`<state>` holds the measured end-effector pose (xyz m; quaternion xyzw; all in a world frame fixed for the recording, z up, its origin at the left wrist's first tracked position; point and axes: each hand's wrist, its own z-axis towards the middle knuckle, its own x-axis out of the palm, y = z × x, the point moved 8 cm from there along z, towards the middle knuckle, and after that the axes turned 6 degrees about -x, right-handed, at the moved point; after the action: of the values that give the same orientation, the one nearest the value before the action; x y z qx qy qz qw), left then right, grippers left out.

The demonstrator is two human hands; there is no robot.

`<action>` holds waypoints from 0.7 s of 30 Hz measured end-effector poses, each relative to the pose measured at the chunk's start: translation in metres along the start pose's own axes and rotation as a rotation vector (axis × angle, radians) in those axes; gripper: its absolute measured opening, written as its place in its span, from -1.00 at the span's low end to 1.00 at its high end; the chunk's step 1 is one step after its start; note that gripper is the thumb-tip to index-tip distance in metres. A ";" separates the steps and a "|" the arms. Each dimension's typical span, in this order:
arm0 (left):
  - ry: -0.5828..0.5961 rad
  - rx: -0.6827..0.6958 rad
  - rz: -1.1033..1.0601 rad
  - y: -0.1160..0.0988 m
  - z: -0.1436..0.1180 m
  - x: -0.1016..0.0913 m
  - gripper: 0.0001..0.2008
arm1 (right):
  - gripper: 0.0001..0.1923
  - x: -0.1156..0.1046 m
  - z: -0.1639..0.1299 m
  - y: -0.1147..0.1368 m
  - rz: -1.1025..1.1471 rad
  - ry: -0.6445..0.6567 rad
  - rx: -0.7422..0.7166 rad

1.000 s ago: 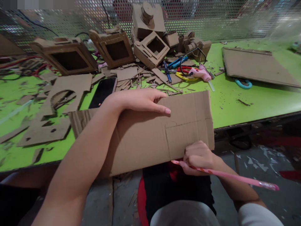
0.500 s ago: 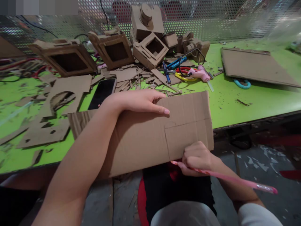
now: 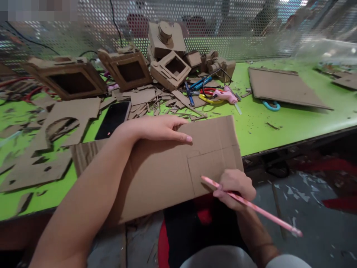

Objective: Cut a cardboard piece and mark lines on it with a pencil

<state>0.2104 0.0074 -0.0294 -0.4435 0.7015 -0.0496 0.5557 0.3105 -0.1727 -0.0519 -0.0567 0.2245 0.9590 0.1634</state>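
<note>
A brown cardboard sheet [image 3: 156, 175] lies tilted over the table's front edge, with thin pencil lines drawn on its right part. My left hand [image 3: 164, 128] grips its far edge, the thumb on top and the other fingers partly hidden behind. A pink pencil [image 3: 259, 208] is pinched in my right hand [image 3: 235, 188], its tip just over the cardboard, right of the drawn upright line. Whether the tip touches the surface I cannot tell. Beyond my left wrist lies a black phone [image 3: 113, 119].
Cardboard camera models [image 3: 170, 69] stand at the back against a perforated metal screen [image 3: 214, 33]. Near them lie a pink glue gun [image 3: 227, 95], a blue pen [image 3: 189, 93] and cardboard scraps [image 3: 142, 98]. A flat cardboard panel [image 3: 284, 89] rests at right on the green table [image 3: 256, 137].
The pencil tip has moved from the near edge of the cardboard up onto its face, and my right hand has turned with it. My left hand keeps its place. The whole view has shifted slightly.
</note>
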 end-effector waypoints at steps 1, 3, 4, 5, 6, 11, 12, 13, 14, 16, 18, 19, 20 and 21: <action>-0.003 0.008 0.005 -0.001 0.000 0.000 -0.56 | -0.90 -0.005 -0.001 0.002 -0.058 -0.090 -0.016; -0.013 0.019 0.024 -0.003 -0.001 -0.001 -0.54 | -0.91 -0.011 -0.004 0.006 -0.145 -0.214 -0.007; -0.018 0.018 0.035 -0.004 -0.001 -0.001 -0.53 | -0.90 -0.012 -0.005 0.006 -0.183 -0.233 0.032; -0.021 0.012 0.045 -0.004 -0.001 -0.001 -0.53 | -0.89 -0.012 -0.007 0.005 -0.228 -0.235 0.091; -0.021 0.003 0.053 -0.004 -0.001 -0.002 -0.52 | -0.89 -0.012 -0.008 0.003 -0.282 -0.230 0.160; -0.006 -0.002 0.043 -0.003 -0.002 0.000 -0.50 | -0.84 -0.031 -0.016 -0.003 -0.499 -0.396 0.360; -0.009 0.000 0.046 -0.003 -0.002 -0.001 -0.50 | -0.83 -0.039 -0.018 -0.003 -0.530 -0.468 0.354; -0.016 -0.002 0.056 -0.003 -0.002 -0.001 -0.50 | -0.82 -0.047 -0.020 -0.002 -0.561 -0.549 0.337; -0.030 -0.011 0.078 -0.002 -0.001 -0.002 -0.49 | -0.81 -0.055 -0.023 -0.001 -0.589 -0.634 0.318; -0.087 -0.042 0.153 0.000 0.000 -0.006 -0.47 | -0.80 -0.072 -0.031 -0.002 -0.606 -0.773 0.294; -0.158 -0.070 0.242 0.002 0.001 -0.011 -0.47 | -0.76 -0.085 -0.038 -0.007 -0.585 -0.815 0.310; -0.188 -0.076 0.277 0.002 0.001 -0.013 -0.47 | -0.73 -0.090 -0.040 -0.010 -0.586 -0.790 0.333; -0.203 -0.071 0.299 0.002 0.002 -0.014 -0.47 | -0.71 -0.092 -0.040 -0.015 -0.604 -0.729 0.367; -0.207 -0.058 0.305 0.002 0.003 -0.015 -0.48 | -0.71 -0.092 -0.039 -0.019 -0.641 -0.635 0.401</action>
<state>0.2116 0.0196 -0.0208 -0.3506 0.7007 0.1013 0.6130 0.4044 -0.2008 -0.0780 0.2048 0.3151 0.7683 0.5181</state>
